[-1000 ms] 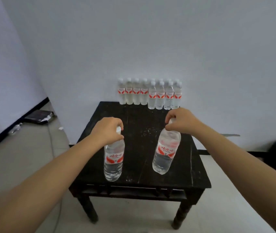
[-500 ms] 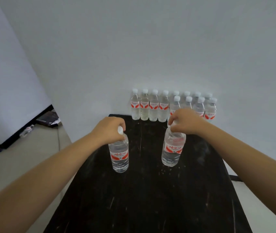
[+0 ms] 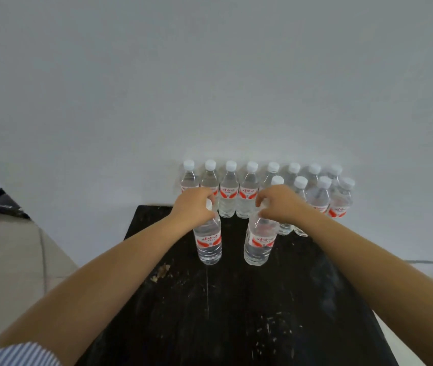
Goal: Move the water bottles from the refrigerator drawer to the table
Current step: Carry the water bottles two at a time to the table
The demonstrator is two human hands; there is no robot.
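Two clear water bottles stand upright, caps up, near the far end of a scuffed black table [image 3: 236,313]. The left hand [image 3: 193,204] grips the cap end of the left bottle [image 3: 208,241]; the right hand [image 3: 280,203] grips the neck of the right bottle [image 3: 259,240], which tilts slightly toward 1 o'clock. Both carry red-and-white labels with red script too small to read. At 12 o'clock, a double row of matching bottles [image 3: 247,191] lines the white wall [image 3: 210,88].
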